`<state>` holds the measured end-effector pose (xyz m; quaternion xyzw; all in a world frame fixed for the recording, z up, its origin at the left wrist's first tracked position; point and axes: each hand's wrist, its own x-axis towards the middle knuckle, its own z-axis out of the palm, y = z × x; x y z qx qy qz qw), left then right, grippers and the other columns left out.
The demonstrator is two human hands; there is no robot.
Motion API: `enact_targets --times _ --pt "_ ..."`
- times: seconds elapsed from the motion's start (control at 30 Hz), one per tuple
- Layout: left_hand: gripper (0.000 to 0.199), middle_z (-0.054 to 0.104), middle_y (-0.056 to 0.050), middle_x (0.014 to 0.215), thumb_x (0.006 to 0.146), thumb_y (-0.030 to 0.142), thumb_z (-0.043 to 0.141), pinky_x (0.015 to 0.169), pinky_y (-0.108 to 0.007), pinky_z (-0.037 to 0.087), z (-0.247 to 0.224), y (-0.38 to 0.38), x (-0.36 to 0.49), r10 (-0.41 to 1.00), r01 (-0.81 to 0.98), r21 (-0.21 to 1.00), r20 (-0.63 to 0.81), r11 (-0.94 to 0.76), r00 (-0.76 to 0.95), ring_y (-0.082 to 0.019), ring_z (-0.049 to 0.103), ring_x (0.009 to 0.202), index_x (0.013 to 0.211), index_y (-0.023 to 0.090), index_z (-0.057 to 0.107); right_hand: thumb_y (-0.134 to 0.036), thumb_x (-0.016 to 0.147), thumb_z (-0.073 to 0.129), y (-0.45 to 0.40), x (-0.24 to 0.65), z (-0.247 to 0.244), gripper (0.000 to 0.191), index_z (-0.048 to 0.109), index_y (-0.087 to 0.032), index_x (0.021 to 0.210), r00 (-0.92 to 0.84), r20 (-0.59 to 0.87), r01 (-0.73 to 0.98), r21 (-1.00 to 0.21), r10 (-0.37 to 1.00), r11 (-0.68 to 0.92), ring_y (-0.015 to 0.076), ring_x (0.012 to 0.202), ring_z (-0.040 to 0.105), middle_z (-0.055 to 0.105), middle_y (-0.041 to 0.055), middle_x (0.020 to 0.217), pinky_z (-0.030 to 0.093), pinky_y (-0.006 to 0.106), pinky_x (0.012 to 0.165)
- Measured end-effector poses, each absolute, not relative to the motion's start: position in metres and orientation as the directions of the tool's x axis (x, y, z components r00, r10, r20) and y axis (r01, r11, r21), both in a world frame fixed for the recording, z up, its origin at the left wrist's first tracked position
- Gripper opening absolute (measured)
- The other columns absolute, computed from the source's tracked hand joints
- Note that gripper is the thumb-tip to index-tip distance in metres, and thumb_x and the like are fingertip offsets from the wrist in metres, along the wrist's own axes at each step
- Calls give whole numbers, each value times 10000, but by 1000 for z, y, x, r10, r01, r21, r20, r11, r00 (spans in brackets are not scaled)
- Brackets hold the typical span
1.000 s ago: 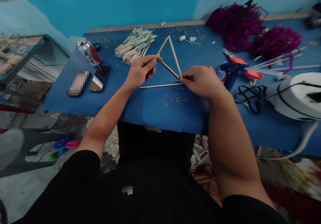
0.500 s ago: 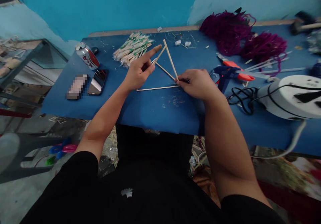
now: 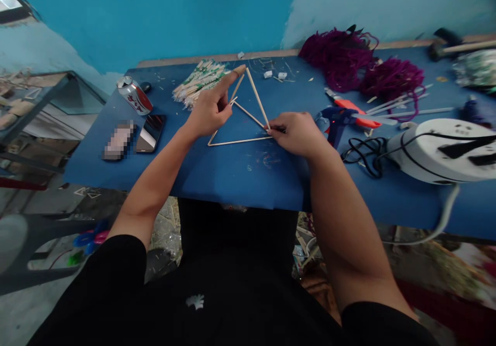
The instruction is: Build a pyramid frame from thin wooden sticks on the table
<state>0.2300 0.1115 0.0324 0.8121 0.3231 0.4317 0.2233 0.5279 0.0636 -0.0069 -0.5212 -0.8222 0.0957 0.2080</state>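
Thin wooden sticks form a triangular frame (image 3: 240, 140) on the blue table, with more sticks rising from it to a peak. My right hand (image 3: 292, 131) pinches the frame's right corner, where an upright stick (image 3: 257, 95) meets it. My left hand (image 3: 211, 106) is at the left side, its index finger stretched along a slanting stick (image 3: 237, 89) to near the peak; its thumb lies against the lower part of that stick. Behind my left hand is a pile of paper-wrapped sticks (image 3: 199, 80).
A can (image 3: 135, 96) and two phones (image 3: 150, 133) are on the left of the blue table (image 3: 248, 181). To the right are purple yarn (image 3: 337, 57), a blue glue gun (image 3: 338, 121), orange-handled cutter, black cord and a white round device (image 3: 445, 150).
The view has shifted slightly. The frame's left corner now shows more fully below my left hand. Both hands keep nearly the same hold on the sticks.
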Motion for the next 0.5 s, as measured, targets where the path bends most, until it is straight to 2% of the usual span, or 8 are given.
enact_targets --times 0.23,0.5 --pt "755 544 40 753 916 127 687 693 -318 417 30 118 227 689 486 490 545 -724 477 -144 469 627 1648 313 689 -219 1014 643 63 526 -5 237 879 -234 1031 -380 206 831 -353 902 430 340 1016 769 826 121 1045 561 468 956" --pt "710 564 18 769 948 177 707 686 -291 455 22 124 225 695 472 511 561 -718 450 -151 525 664 1646 310 704 -202 1027 631 63 523 -5 227 839 -230 939 -366 186 859 -309 912 408 355 1018 739 813 143 1034 555 495 970"
